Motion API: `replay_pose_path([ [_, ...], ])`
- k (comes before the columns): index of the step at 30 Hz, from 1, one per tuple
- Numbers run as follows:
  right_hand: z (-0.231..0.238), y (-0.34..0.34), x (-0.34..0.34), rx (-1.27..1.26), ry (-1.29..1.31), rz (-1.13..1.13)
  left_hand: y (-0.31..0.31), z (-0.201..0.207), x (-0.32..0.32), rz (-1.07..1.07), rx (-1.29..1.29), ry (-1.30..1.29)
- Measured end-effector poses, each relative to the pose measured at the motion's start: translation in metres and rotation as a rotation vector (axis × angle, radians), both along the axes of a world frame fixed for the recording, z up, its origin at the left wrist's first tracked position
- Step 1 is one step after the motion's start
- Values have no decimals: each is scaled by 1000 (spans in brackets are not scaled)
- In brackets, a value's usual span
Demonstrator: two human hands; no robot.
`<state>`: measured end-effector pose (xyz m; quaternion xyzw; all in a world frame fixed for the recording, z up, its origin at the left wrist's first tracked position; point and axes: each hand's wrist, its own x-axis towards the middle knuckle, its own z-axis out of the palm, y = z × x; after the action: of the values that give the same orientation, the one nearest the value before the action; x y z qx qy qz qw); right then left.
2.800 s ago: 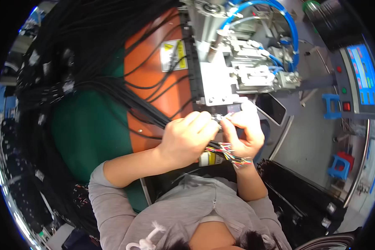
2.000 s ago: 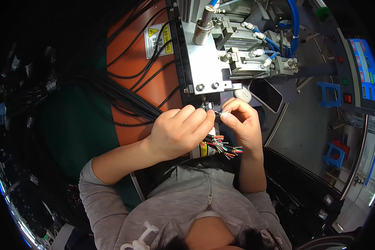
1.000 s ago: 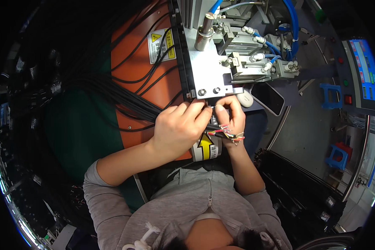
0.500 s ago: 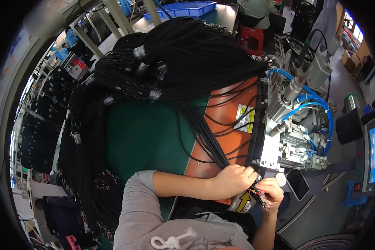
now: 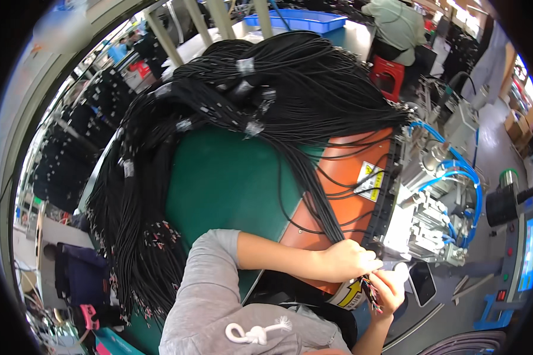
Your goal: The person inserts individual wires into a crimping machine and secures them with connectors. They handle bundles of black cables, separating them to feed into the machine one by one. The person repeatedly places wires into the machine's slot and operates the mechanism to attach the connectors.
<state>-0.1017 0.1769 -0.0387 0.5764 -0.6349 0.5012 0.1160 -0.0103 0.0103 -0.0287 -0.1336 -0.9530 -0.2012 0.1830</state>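
Observation:
A bundle of thin black cables (image 5: 314, 195) runs down across the orange panel to my hands. My left hand (image 5: 344, 261) is closed round the bundle close to its end, with its fingertips meeting those of the other hand. Just below and to the right, my right hand (image 5: 389, 288) is closed at the same cable end, its thumb and fingers bent. Stripped wire ends (image 5: 371, 294) in red, white and other colours stick out downward beside its palm. Exactly which cables each fingertip grips is hidden.
A large heap of black cables (image 5: 314, 89), tied in places, covers the back and left of the green table top (image 5: 225, 177). Right of the orange panel (image 5: 355, 154) stands a metal machine (image 5: 420, 219) with blue air hoses. A phone (image 5: 422, 283) lies beside it. Behind, a person sits on a red stool (image 5: 387, 77).
The view has shifted, so the table and machine appear further right. Both hands stay together at the cable end; my right fingers have drawn up closer against my left fingertips.

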Motion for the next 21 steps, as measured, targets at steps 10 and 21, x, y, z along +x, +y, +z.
replay_pose_path([
  [10, -6, 7, -3, 4, -80, -114, -1, 1, 1, 24, 10, 66],
  [21, -16, 5, 13, -181, -618, -218, -6, 12, 0, -60, 63, 284],
])
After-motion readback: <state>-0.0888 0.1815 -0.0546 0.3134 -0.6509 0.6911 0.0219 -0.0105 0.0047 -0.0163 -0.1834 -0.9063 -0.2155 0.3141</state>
